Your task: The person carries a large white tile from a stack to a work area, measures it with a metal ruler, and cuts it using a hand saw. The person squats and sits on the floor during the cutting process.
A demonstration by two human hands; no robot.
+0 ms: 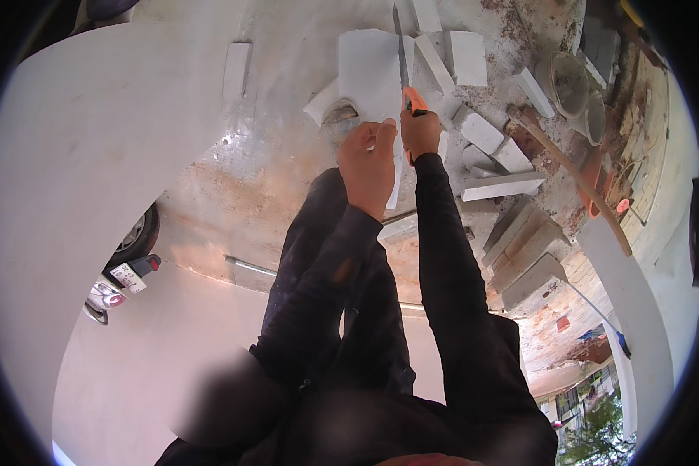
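My right hand [422, 133] is wrapped round the orange handle of a handsaw [403, 58], whose blade points away from me. Beneath the blade lies a large flat white block [369, 62], with part of it showing left of the saw. Just left of the handle, over the near part of the block, is my left hand [367, 167]. Its fingers are curled in toward the thumb, and whatever they may hold is hidden. Close beside it on the left rests a whitish piece with a dark rounded hollow [339, 113].
Loose white blocks [469, 58] and offcuts [505, 185] are scattered to the right. Grey blocks [528, 241] are stacked nearer me. Farther right are buckets [568, 84] and a long wooden handle [575, 171]. A metal bar [250, 266] lies by my legs; a parked vehicle's wheel [137, 235] is at left.
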